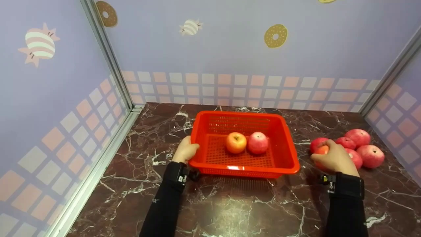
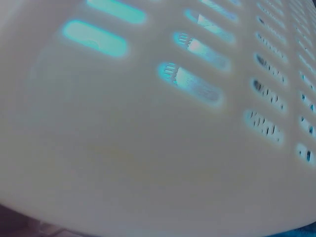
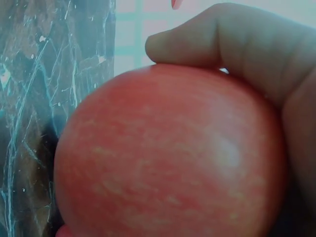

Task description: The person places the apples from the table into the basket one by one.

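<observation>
My left hand (image 1: pixel 186 150) grips the left rim of a red plastic basket (image 1: pixel 243 170), thumb over the edge. In the left wrist view the slotted basket wall (image 2: pixel 123 133) fills the picture, and the hand is out of sight there. Two apples, one orange-yellow (image 1: pixel 235 143) and one pinkish red (image 1: pixel 258 143), sit in the basket. To the right of it, my right hand (image 1: pixel 336 158) holds an orange-red apple (image 1: pixel 321 150) at the near left of a group of apples. The right wrist view shows this apple (image 3: pixel 173 153) large, with the thumb (image 3: pixel 187 47) across its upper side.
Several red apples (image 1: pixel 370 156) lie close together around and behind the right hand. Dark marbled tabletop (image 1: pixel 236 210) stretches in front of the basket. Patterned panels stand at the left (image 1: pixel 59 108), back (image 1: pixel 230 49) and right (image 1: pixel 404 115).
</observation>
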Tool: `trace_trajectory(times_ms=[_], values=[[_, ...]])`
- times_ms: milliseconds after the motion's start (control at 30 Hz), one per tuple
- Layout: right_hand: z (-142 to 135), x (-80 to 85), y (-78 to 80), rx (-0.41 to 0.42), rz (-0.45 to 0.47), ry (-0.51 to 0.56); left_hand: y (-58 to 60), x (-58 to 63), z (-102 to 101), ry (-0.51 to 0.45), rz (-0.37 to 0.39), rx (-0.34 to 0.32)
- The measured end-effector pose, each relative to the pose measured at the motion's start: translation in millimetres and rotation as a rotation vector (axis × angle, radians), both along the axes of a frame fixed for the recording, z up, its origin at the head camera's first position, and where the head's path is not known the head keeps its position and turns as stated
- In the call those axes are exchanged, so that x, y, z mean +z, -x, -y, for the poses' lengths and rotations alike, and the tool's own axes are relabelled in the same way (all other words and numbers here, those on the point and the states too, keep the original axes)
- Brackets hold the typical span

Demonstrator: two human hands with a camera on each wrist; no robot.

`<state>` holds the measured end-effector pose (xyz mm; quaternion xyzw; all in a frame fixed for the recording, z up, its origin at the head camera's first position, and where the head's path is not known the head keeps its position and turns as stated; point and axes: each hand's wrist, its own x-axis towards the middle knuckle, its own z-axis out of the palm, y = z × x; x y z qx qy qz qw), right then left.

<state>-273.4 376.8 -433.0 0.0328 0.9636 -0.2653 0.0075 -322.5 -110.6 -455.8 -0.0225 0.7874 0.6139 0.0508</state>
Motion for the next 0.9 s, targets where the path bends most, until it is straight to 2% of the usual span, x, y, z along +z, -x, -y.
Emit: trace_trajectory(times_ms=[433,767,900], values=[[9.3,5.5,-1.5,-0.017,-0.098,0.02,-0.1,-0.8,0.1,0.006,0.024,0.01],[19.9,12.6,-2.5,-0.025,-0.171,0.027,2.4,-2.3,0.7,0.005,0.008,0.004],[26.8,16.8,-3.7,-0.03,-0.207,0.031,2.0,-1.2,1.2,0.036,0.007,0.009]])
